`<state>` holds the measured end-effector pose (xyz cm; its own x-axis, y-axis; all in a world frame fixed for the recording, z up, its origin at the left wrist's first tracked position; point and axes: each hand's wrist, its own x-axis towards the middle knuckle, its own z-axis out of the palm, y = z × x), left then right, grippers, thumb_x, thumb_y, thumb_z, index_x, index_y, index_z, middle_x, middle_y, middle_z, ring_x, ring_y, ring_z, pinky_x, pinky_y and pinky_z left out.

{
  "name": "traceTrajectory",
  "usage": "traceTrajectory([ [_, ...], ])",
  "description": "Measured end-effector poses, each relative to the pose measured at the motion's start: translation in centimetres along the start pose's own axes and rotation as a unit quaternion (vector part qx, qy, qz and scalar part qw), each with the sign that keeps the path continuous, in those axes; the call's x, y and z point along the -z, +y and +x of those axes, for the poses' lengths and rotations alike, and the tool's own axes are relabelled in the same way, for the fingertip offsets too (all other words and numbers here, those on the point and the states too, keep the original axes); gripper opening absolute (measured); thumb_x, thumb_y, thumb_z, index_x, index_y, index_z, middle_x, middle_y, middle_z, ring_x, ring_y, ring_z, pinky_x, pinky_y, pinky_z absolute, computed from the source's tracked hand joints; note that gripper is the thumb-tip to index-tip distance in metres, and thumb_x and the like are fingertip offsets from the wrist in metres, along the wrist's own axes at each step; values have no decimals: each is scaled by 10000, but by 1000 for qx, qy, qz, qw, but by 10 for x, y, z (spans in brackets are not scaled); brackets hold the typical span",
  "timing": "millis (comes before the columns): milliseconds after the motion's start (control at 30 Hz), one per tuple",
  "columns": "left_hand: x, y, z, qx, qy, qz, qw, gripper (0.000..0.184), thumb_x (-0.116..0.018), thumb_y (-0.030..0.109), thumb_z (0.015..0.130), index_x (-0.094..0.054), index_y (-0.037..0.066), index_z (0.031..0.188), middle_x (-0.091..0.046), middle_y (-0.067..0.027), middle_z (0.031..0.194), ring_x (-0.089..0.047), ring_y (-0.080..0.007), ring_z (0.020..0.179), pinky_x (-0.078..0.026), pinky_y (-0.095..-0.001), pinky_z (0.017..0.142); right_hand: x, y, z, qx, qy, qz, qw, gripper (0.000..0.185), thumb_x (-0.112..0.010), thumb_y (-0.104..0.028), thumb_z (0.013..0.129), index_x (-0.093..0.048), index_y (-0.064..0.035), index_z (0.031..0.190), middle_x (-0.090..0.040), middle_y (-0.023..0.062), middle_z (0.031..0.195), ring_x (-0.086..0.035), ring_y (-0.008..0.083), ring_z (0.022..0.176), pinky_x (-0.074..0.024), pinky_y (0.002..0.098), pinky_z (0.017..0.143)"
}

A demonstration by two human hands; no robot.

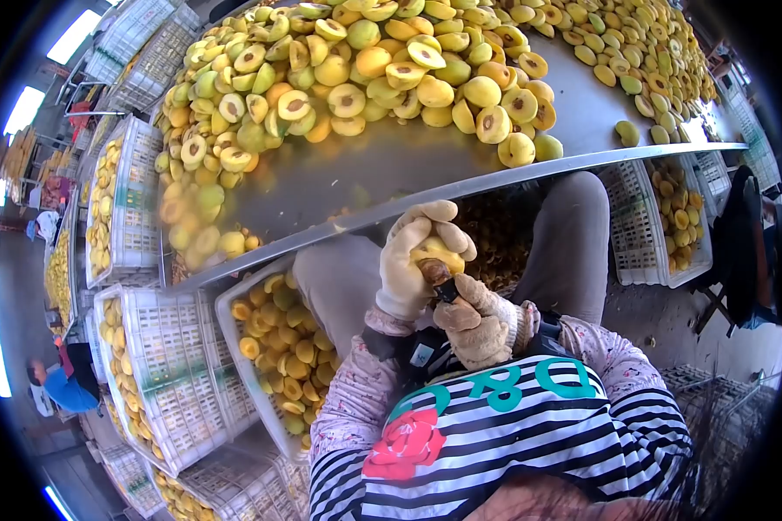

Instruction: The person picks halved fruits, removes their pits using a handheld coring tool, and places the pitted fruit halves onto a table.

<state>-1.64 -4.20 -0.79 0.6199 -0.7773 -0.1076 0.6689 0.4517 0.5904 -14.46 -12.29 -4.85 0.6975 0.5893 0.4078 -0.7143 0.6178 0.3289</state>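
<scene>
My left hand (411, 260), in a cream glove, is wrapped round a yellow fruit half (440, 251) above my lap. Against the brown middle of that fruit, my right hand (480, 326), in a tan fuzzy glove, grips a small tool with a black part (447, 291). The tool's tip is hidden at the fruit. Just beyond my hands runs the raised edge of a metal table (365, 219), with many halved yellow fruits (347, 100) heaped on it.
White crates of fruit stand at the left, one crate (226, 313) beside my leg. Another crate (639, 234) is right of my knees. Dark pieces (495, 230) lie below, between my legs. A person in blue (71, 389) is far left; someone in dark clothes (743, 252) sits at right.
</scene>
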Motion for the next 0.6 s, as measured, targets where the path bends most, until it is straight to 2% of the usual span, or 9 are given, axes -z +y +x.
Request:
traceTrajectory([
  [67,4,0,-4,5,-9,-27,1000,348,-354,140,1008,-615,-33,1159,-670,-138,847,-640,-286,774,-545,-395,738,3,1,-5,-8,-2,-87,996,506,-491,-578,1009,-565,-87,908,-495,-16,616,-429,57,447,-368,222,382],
  [167,41,-18,-3,61,163,-149,973,319,-390,195,1023,-617,0,1134,-630,-94,829,-643,-292,795,-555,-424,729,-12,-4,-11,-14,13,-348,937,544,-535,-576,989,-577,-56,831,-472,4,632,-434,81,460,-361,248,382],
  [267,45,-13,-19,46,148,-81,985,361,-446,268,1023,-617,16,1218,-684,-115,1004,-662,-289,934,-563,-461,836,-57,5,8,131,337,-359,860,467,-501,-520,1030,-570,-84,877,-467,2,621,-437,101,447,-336,252,380],
  [300,38,-6,-23,26,167,-78,983,385,-450,281,1024,-605,16,1256,-693,-134,1075,-662,-303,1005,-555,-472,889,-52,0,12,152,464,-544,683,343,-547,-412,1030,-563,-98,894,-488,9,623,-449,109,457,-329,261,395],
  [333,43,-5,-24,10,120,-150,981,408,-450,285,1028,-573,19,1312,-650,-167,1243,-610,-323,1174,-509,-475,997,-49,-3,11,174,473,-514,694,288,-592,-364,1005,-574,-78,969,-529,16,656,-495,122,502,-385,274,442],
  [400,43,4,-34,43,113,-145,982,402,-483,281,1027,-557,17,1321,-603,-169,1318,-557,-318,1256,-467,-454,1062,-50,-5,16,197,495,-581,615,306,-660,-297,959,-569,-50,1116,-604,44,724,-581,163,591,-473,300,544],
  [500,40,0,-42,-2,90,-69,994,364,-513,255,1033,-562,20,1307,-606,-145,1305,-571,-279,1227,-467,-414,1059,-48,0,41,169,492,-782,342,483,-708,-265,911,-524,-30,1290,-686,106,842,-680,245,736,-545,341,698],
  [567,38,-2,-46,-42,87,5,995,339,-524,235,1037,-567,24,1298,-612,-125,1292,-581,-244,1197,-473,-380,1043,-46,3,50,127,467,-848,216,566,-715,-279,899,-495,-28,1355,-714,149,934,-714,296,849,-558,371,786],
  [600,37,-2,-49,-56,90,50,993,327,-527,226,1038,-569,26,1294,-614,-116,1287,-584,-225,1180,-477,-363,1032,-51,1,54,97,473,-848,217,493,-715,-279,894,-556,-27,1287,-702,188,985,-703,351,898,-558,389,783],
])
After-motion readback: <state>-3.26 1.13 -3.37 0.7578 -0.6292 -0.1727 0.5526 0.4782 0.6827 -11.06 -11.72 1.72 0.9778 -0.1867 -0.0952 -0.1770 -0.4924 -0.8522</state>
